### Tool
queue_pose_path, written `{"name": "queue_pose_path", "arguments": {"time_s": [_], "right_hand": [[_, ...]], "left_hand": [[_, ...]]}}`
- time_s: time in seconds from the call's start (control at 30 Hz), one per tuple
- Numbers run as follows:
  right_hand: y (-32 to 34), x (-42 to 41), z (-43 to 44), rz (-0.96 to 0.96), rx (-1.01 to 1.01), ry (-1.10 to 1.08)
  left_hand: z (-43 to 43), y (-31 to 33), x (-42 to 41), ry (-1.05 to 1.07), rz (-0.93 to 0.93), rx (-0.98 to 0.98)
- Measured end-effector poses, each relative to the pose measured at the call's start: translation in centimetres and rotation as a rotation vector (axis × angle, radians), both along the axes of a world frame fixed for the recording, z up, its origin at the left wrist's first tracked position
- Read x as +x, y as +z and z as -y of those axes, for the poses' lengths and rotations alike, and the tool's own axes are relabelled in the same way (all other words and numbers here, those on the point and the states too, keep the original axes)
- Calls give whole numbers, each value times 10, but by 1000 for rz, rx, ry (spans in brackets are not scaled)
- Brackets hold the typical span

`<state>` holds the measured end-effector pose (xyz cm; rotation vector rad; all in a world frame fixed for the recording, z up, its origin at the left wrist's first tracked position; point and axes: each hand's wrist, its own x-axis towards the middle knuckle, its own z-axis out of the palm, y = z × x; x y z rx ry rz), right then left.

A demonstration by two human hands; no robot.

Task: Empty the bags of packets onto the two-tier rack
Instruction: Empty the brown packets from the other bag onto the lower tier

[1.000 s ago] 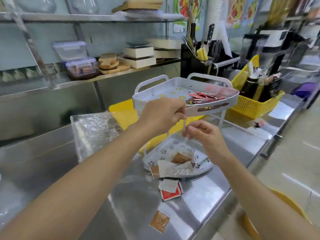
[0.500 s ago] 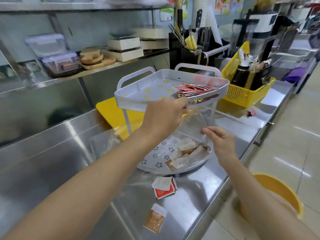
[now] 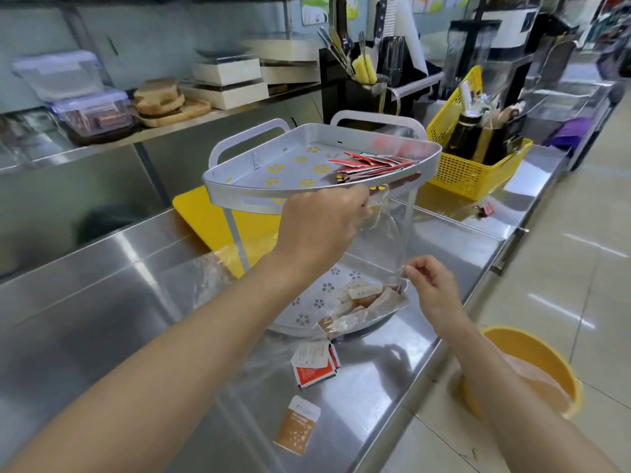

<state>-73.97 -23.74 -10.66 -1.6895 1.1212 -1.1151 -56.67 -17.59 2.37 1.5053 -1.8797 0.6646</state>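
Note:
A grey two-tier rack (image 3: 239, 189) stands on the steel counter. Red packets (image 3: 372, 163) lie on its upper tier. A clear plastic bag (image 3: 379, 247) hangs in front of the rack, between the tiers. My left hand (image 3: 321, 230) pinches its top just under the upper tier's rim. My right hand (image 3: 430, 285) pinches its lower right edge. Brown and white packets (image 3: 362, 302) sit at the bag's bottom on the lower tier (image 3: 307, 312). Loose packets lie on the counter: a red-and-white pair (image 3: 314, 365) and a brown one (image 3: 298, 425).
A yellow cutting board (image 3: 205, 220) lies behind the rack. A yellow basket (image 3: 467, 172) of bottles stands to the right, a black utensil holder (image 3: 362, 87) behind. Another clear bag (image 3: 205, 278) lies flat at left. A yellow bucket (image 3: 532, 367) sits on the floor.
My left hand has lifted the bag's top up to the upper tier. My right hand has dropped to the bag's lower edge, and the packets have slid to its bottom on the lower tier.

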Motion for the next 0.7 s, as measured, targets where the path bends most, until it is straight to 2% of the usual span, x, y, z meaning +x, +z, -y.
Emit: {"name": "queue_pose_path", "arguments": {"time_s": [0.1, 0.2, 0.3, 0.53, 0.7], "right_hand": [[-4, -2, -5, -56, 82, 124], [0, -6, -11, 56, 171, 253], [9, 4, -15, 58, 186, 344], [14, 33, -22, 320, 170, 197], [10, 26, -17, 420, 207, 196]], "left_hand": [[1, -4, -1, 13, 67, -31], [2, -11, -2, 42, 109, -69], [5, -21, -2, 38, 84, -60], [-6, -23, -4, -17, -2, -35], [-29, -44, 26, -145, 26, -215]]}}
